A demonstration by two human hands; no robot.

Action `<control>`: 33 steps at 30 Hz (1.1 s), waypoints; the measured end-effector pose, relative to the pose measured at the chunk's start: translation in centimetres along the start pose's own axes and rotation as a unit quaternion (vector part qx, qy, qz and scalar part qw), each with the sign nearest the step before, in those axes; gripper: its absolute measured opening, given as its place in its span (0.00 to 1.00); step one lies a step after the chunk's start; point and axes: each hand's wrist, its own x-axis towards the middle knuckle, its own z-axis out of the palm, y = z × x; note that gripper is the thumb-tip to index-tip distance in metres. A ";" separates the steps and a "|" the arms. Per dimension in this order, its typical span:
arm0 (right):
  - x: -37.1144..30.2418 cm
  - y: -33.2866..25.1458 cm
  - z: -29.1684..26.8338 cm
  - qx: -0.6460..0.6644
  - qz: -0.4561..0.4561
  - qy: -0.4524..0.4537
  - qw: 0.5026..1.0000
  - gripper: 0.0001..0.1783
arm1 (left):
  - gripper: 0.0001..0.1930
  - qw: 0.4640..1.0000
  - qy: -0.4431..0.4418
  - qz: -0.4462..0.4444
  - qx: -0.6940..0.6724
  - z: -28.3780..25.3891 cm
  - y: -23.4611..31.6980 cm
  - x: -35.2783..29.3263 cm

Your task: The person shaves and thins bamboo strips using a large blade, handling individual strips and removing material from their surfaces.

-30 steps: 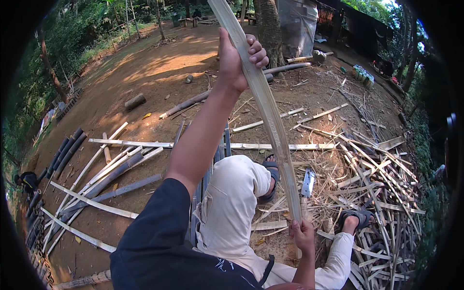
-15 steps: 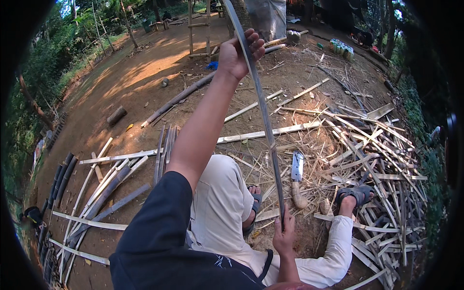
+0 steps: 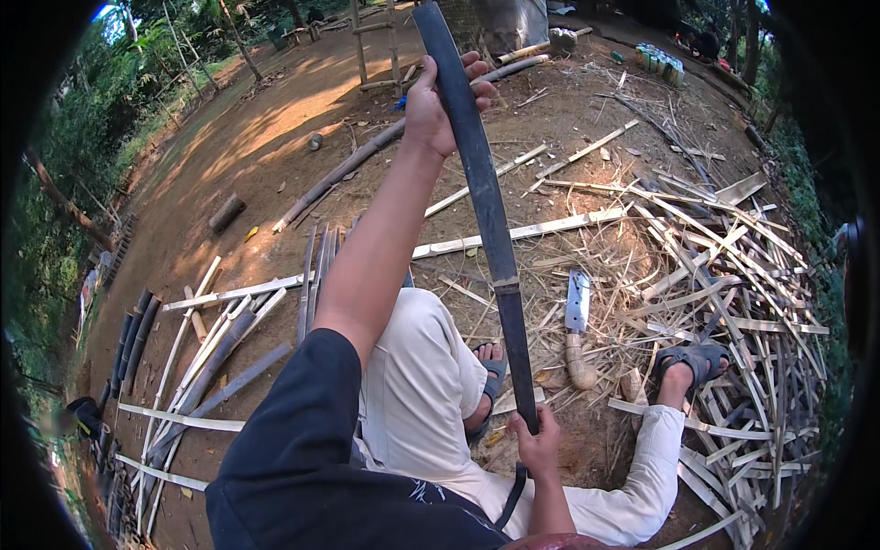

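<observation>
A long split bamboo strip [image 3: 484, 192] with a dark outer face slants across the view, a node band below its middle. Near its upper end my left hand [image 3: 436, 115] supports it, thumb along the left edge and fingers behind and round the right. Close to my lap, the lower end is gripped by my right hand [image 3: 539, 445]. Below the strip and to its right, a broad-bladed knife [image 3: 577, 301] with a pale rounded wooden handle lies on the ground, touched by neither hand.
Split bamboo pieces [image 3: 733, 321] pile up at the right beside my sandalled foot [image 3: 689, 368]. More strips [image 3: 206, 362] and dark bamboo lengths [image 3: 137, 339] lie at the left. A long pole [image 3: 344, 168] and a short log [image 3: 226, 213] rest farther off.
The strip has turned from nearly edge-on to show its wide dark face. Its upper end has come lower, and my left hand has shifted slightly down and left.
</observation>
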 end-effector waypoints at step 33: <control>19.0 -16.4 5.0 -0.279 -0.347 0.237 0.864 0.34 | 0.29 0.969 0.217 -0.081 0.085 3.3 -9.3 -3.3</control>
